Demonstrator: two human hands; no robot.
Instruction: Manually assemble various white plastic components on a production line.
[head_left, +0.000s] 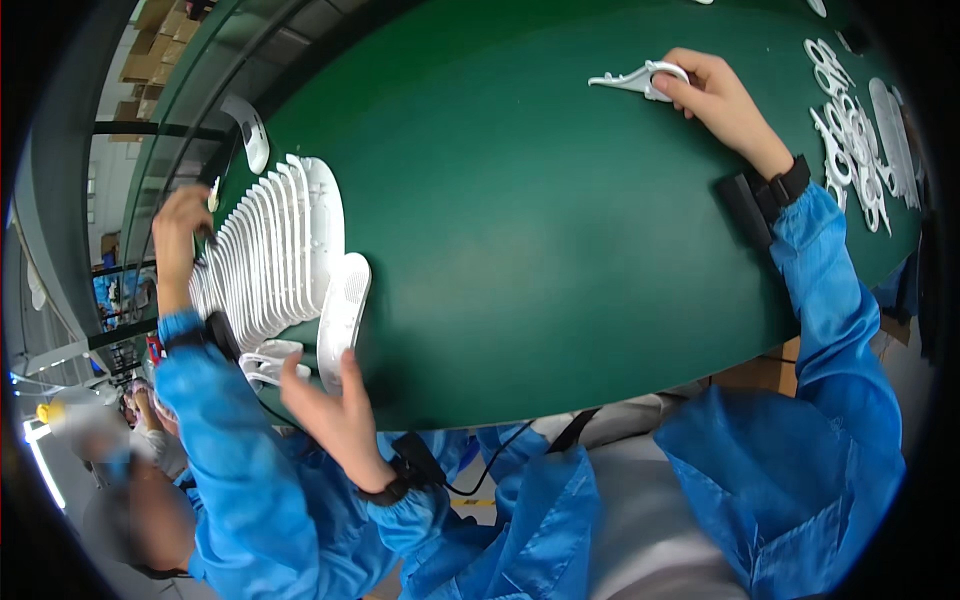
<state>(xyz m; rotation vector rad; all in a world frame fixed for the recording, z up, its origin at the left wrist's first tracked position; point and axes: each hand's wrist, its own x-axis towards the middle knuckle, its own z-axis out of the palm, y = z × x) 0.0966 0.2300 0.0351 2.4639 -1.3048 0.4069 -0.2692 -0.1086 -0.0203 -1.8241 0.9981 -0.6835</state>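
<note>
One white looped piece (pixel 632 79) pinched in right grip (pixel 710 93), left grip (pixel 336 412) spread by curved cover (pixel 344 305); likely pickup step, calls for closing fingers next.

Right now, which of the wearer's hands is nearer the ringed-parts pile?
Right. The right hand is left of the pile; the left hand is farther left, near a white shell.

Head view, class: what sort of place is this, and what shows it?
Probably a factory assembly workshop: a row of matching white shells, a heap of ringed white parts and stacked cardboard boxes.
</note>
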